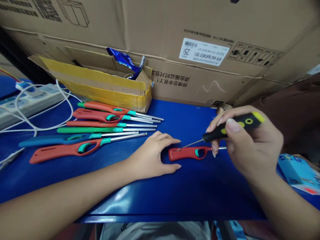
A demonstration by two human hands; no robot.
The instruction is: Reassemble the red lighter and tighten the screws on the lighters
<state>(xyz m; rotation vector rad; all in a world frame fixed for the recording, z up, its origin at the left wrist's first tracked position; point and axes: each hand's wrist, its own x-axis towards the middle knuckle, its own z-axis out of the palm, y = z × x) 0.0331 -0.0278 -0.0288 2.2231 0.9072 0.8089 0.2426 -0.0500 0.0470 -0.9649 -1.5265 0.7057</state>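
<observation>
A red long-necked lighter [187, 153] lies on the blue table, its metal tube pointing right. My right hand [246, 141] is wrapped round the black and yellow handle of a screwdriver [221, 130]. The thin shaft slants down to the left, and its tip meets the slotted end of the lighter's handle. Around that same end, my left hand [152, 155] rests on the table with thumb and fingers spread apart, a small gap between them and the lighter. Part of the lighter's tube is hidden behind my right fingers.
Several red, green and blue lighters [66, 150] lie side by side at left. Behind them stands an open carton with yellow tape [100, 81], against large cardboard boxes [160, 30]. A white power strip [32, 100] with loose cables is far left; a light-blue package [298, 171] lies right.
</observation>
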